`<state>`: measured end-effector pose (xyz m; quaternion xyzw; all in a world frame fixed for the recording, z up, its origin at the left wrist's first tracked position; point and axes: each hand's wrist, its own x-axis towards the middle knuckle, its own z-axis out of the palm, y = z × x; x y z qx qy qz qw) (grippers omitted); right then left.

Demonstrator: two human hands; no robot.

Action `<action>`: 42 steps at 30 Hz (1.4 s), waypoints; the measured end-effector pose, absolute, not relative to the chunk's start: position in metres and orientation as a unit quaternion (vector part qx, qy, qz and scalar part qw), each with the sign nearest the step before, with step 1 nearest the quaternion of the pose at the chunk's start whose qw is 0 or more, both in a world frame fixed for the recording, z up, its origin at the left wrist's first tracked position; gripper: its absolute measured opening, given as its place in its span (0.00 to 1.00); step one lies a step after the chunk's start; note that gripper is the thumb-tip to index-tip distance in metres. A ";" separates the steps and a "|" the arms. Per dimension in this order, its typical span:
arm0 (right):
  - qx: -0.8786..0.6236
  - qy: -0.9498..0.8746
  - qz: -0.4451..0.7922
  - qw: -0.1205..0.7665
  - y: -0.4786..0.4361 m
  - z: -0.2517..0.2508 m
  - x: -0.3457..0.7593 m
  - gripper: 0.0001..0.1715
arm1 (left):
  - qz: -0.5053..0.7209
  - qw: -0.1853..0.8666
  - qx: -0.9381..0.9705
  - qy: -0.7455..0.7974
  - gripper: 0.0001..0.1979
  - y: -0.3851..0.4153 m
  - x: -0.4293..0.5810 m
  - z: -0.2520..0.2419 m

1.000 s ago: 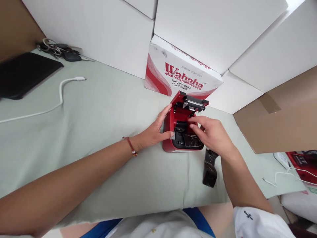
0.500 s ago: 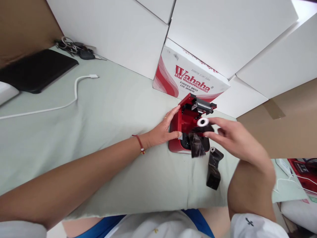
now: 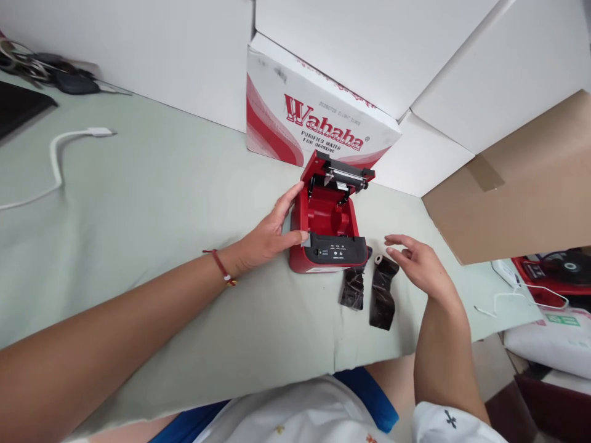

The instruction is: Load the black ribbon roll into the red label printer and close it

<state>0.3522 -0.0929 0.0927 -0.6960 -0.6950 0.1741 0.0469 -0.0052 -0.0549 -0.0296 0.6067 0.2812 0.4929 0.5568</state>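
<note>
A red and black label printer stands on the cloth-covered table with its lid raised, its red inner bay showing no roll. My left hand grips the printer's left side, thumb at the front corner and fingers up by the lid hinge. Just right of the printer lies a black roll with a white core, its dark strip unrolled toward me. Beside it another dark strip lies against the printer's front right corner. My right hand hovers right of these, fingers apart and holding nothing.
A Wahaha water carton stands behind the printer against white boxes. A brown cardboard box is at the right. On the left are keys, a black flat object and a white cable.
My right hand has let go of the second black roll and moved away to the right; its strip now lies beside the printer. My left hand keeps its hold. The view has shifted right.
</note>
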 end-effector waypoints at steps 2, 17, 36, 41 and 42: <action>-0.717 -0.681 0.138 0.042 -0.099 0.091 0.369 0.31 | 0.492 0.558 0.605 0.284 0.53 -0.055 -0.006 -0.031; -0.623 -0.749 0.189 -0.124 -0.081 0.099 0.357 0.16 | 0.496 0.550 0.605 0.292 0.55 -0.058 -0.003 -0.026; -0.586 -0.772 0.210 -0.123 -0.128 0.104 0.345 0.15 | 0.494 0.562 0.599 0.286 0.53 -0.060 -0.004 -0.021; -0.550 -0.816 0.173 0.041 -0.125 0.169 0.329 0.20 | 0.493 0.557 0.604 0.285 0.52 -0.059 -0.004 -0.022; -0.546 -0.820 0.156 0.068 -0.121 0.174 0.319 0.20 | 0.493 0.556 0.606 0.285 0.52 -0.059 -0.004 -0.022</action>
